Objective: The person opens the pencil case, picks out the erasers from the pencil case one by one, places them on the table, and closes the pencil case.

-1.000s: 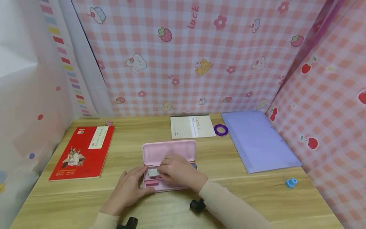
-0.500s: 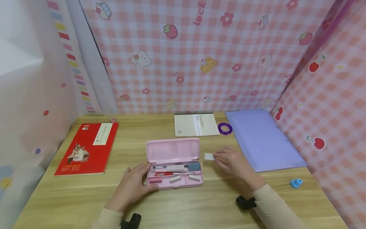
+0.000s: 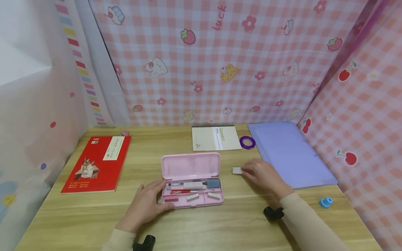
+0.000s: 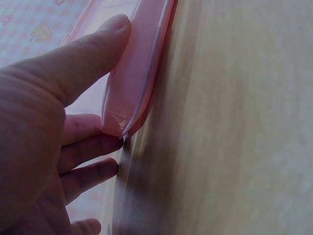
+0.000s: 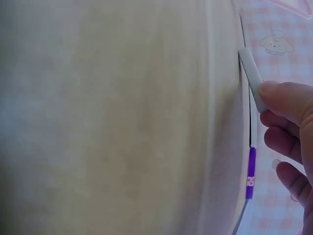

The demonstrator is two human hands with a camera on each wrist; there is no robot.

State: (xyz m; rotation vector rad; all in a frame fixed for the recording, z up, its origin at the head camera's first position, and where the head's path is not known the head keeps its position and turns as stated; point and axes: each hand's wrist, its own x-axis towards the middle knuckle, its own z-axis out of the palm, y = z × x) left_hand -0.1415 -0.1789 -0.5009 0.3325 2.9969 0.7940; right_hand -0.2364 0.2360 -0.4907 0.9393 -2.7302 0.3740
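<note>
Where fingers hide it, white eraser [image 3: 237, 170] half pinched under right hand [image 3: 262, 173]; left hand [image 3: 147, 204] spread against pencil case [image 3: 190, 166].

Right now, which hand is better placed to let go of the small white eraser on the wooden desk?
Right. The right hand pinches the small white eraser at the desk; the left hand rests against the open pink pencil case.
</note>
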